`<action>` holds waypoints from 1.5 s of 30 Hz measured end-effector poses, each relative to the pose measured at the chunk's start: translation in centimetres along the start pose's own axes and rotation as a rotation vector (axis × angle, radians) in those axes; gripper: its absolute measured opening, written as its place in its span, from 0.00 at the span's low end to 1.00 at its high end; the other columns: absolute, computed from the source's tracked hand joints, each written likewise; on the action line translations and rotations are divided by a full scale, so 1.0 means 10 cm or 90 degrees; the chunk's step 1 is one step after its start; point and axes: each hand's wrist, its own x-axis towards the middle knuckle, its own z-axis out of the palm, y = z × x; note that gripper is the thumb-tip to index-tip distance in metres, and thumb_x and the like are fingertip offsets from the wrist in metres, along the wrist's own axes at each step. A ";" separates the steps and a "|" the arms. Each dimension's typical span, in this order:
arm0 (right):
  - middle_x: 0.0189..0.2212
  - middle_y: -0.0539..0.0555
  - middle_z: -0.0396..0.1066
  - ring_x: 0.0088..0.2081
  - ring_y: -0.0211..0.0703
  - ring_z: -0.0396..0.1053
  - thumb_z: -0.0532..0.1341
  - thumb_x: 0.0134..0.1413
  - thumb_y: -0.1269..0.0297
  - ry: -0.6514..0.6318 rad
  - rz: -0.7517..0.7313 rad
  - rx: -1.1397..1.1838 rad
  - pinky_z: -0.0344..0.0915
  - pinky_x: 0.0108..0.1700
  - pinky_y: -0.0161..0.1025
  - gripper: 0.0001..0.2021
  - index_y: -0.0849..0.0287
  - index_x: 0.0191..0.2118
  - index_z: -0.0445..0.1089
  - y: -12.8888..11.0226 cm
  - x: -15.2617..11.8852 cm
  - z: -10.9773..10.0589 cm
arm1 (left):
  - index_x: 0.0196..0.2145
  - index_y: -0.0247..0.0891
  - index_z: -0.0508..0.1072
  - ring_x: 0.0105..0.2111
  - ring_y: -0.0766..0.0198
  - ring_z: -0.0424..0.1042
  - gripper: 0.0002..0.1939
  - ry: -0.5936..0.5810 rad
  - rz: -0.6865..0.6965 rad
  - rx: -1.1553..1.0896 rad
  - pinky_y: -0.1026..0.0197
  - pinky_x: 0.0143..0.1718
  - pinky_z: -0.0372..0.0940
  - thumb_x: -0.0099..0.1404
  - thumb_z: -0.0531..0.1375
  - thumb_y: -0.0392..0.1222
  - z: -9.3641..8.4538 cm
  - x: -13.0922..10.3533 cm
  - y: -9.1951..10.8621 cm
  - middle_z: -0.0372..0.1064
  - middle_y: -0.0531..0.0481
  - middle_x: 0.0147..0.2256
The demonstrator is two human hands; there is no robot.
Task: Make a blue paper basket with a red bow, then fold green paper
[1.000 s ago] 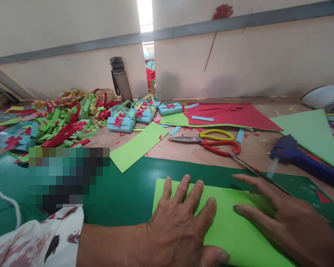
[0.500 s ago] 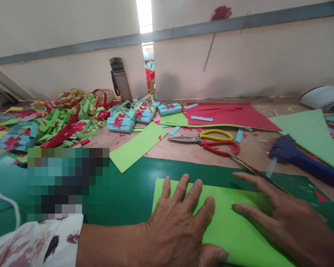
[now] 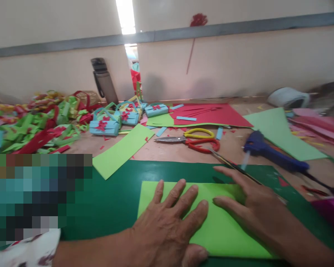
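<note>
A bright green paper sheet (image 3: 222, 233) lies on the dark green mat (image 3: 100, 207) at the front. My left hand (image 3: 175, 218) presses flat on the sheet's left part, fingers spread. Over its right part, my right hand (image 3: 253, 204) is held with thumb and forefinger apart and nothing seen between them; its other fingers are hidden. Just beyond my right hand is a thin dark pointed tool (image 3: 236, 167). Scissors (image 3: 195, 140) with one yellow and one red handle rest behind the sheet, left of a blue glue gun (image 3: 272, 152).
Small blue paper bags (image 3: 104, 126) with red flowers stand near a dark bottle (image 3: 104, 81). Folded green and red paper pieces (image 3: 44, 126) are heaped at the left. A red sheet (image 3: 228, 116) lies at the back, a pale green one (image 3: 286, 133) to its right.
The camera view has shifted to the right, so the things on the table appear farther left. Both hands remain at the green sheet, in nearly the same pose.
</note>
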 end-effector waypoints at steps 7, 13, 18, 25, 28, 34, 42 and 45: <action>0.20 0.44 0.63 0.24 0.40 0.64 0.59 0.49 0.64 -0.148 0.178 0.099 0.60 0.27 0.35 0.29 0.59 0.59 0.56 -0.14 0.02 -0.21 | 0.65 0.45 0.44 0.62 0.34 0.41 0.38 0.024 0.091 0.114 0.23 0.50 0.48 0.64 0.42 0.66 0.15 0.03 -0.10 0.40 0.40 0.65; 0.16 0.39 0.52 0.19 0.34 0.53 0.53 0.52 0.71 -0.177 0.217 0.157 0.51 0.22 0.32 0.18 0.59 0.51 0.58 -0.09 -0.05 -0.32 | 0.63 0.49 0.52 0.64 0.42 0.38 0.37 0.150 0.032 0.269 0.32 0.58 0.38 0.63 0.41 0.69 0.30 -0.03 -0.02 0.43 0.49 0.65; 0.16 0.40 0.52 0.19 0.32 0.52 0.55 0.50 0.72 -0.170 0.197 0.136 0.50 0.22 0.31 0.05 0.57 0.33 0.59 -0.03 -0.11 -0.31 | 0.61 0.52 0.56 0.64 0.45 0.40 0.26 0.171 0.039 0.313 0.34 0.59 0.34 0.67 0.45 0.56 0.35 -0.01 -0.06 0.47 0.51 0.64; 0.17 0.44 0.59 0.20 0.32 0.55 0.55 0.51 0.73 -0.214 0.116 0.109 0.49 0.24 0.32 0.09 0.59 0.22 0.63 -0.01 -0.10 -0.34 | 0.60 0.54 0.58 0.64 0.47 0.41 0.24 0.187 0.043 0.311 0.36 0.60 0.29 0.67 0.48 0.50 0.40 0.00 -0.09 0.50 0.53 0.63; 0.16 0.44 0.60 0.20 0.32 0.55 0.55 0.52 0.73 -0.215 0.105 0.092 0.50 0.24 0.32 0.10 0.59 0.22 0.64 0.00 -0.11 -0.33 | 0.60 0.53 0.58 0.64 0.47 0.40 0.24 0.180 0.047 0.307 0.36 0.59 0.28 0.67 0.48 0.51 0.38 0.00 -0.09 0.50 0.52 0.63; 0.18 0.47 0.63 0.21 0.35 0.58 0.54 0.55 0.71 -0.208 0.072 0.011 0.51 0.26 0.34 0.10 0.59 0.24 0.65 0.00 -0.15 -0.28 | 0.60 0.52 0.59 0.64 0.45 0.40 0.26 0.170 0.035 0.283 0.35 0.59 0.32 0.67 0.45 0.58 0.33 0.00 -0.05 0.50 0.52 0.63; 0.18 0.48 0.64 0.21 0.35 0.59 0.54 0.55 0.70 -0.201 0.064 -0.015 0.52 0.27 0.34 0.10 0.59 0.24 0.65 0.03 -0.14 -0.24 | 0.60 0.51 0.59 0.63 0.45 0.42 0.25 0.167 0.040 0.292 0.35 0.59 0.34 0.68 0.44 0.56 0.31 -0.01 -0.04 0.49 0.51 0.64; 0.17 0.47 0.63 0.21 0.34 0.58 0.55 0.54 0.70 -0.203 0.073 -0.003 0.51 0.26 0.33 0.10 0.59 0.22 0.66 0.02 -0.12 -0.26 | 0.59 0.52 0.60 0.64 0.45 0.42 0.25 0.172 0.029 0.292 0.35 0.59 0.35 0.67 0.45 0.56 0.33 -0.01 -0.03 0.50 0.51 0.63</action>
